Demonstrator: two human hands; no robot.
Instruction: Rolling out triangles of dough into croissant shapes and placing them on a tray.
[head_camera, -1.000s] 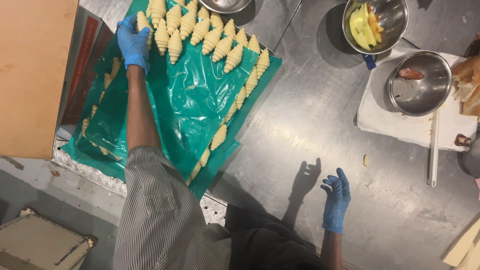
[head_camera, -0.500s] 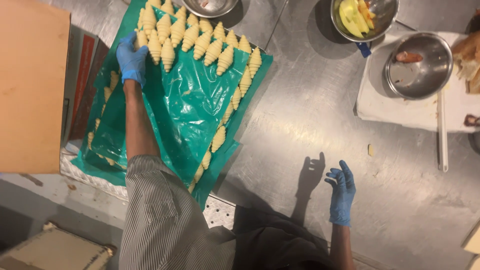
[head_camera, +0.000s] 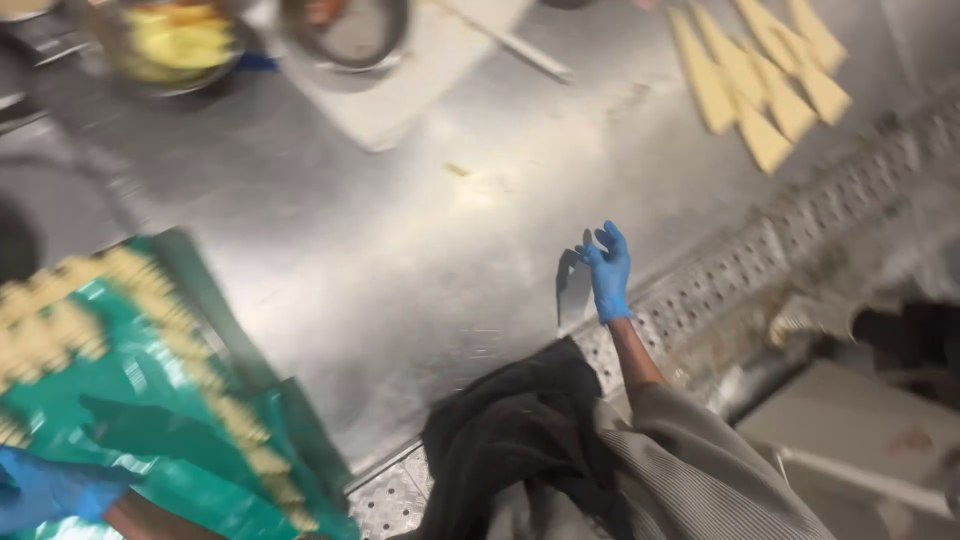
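We note a steel worktable (head_camera: 420, 250) filling most of the view, its surface bare in the middle and its near edge bordered by a perforated metal strip (head_camera: 760, 265). At lower left lies a green sheet (head_camera: 150, 400) laid over a tray, blurred by camera motion; rows of pale rolled pastries (head_camera: 190, 340) run along its right edge and across its upper part. At the top edge a white cutting board (head_camera: 400, 95) sits on the table, with a steel bowl (head_camera: 345, 30) resting on it and a second bowl of yellow contents (head_camera: 175, 45) just beside it to the left. At upper right we record a group of flat triangular dough pieces (head_camera: 765, 75) lying on the steel, well apart from the green sheet.

Our left hand (head_camera: 45, 490), in a blue glove, rests on the green sheet at the lower left corner; it is blurred and partly cut off, and we cannot tell whether its fingers are apart or closed. Our right hand (head_camera: 608, 268), also in a blue glove, is raised over the table's near edge, fingers spread apart and holding nothing, its shadow falling on the steel just to its left. A small dough scrap (head_camera: 457, 170) lies alone on the table.
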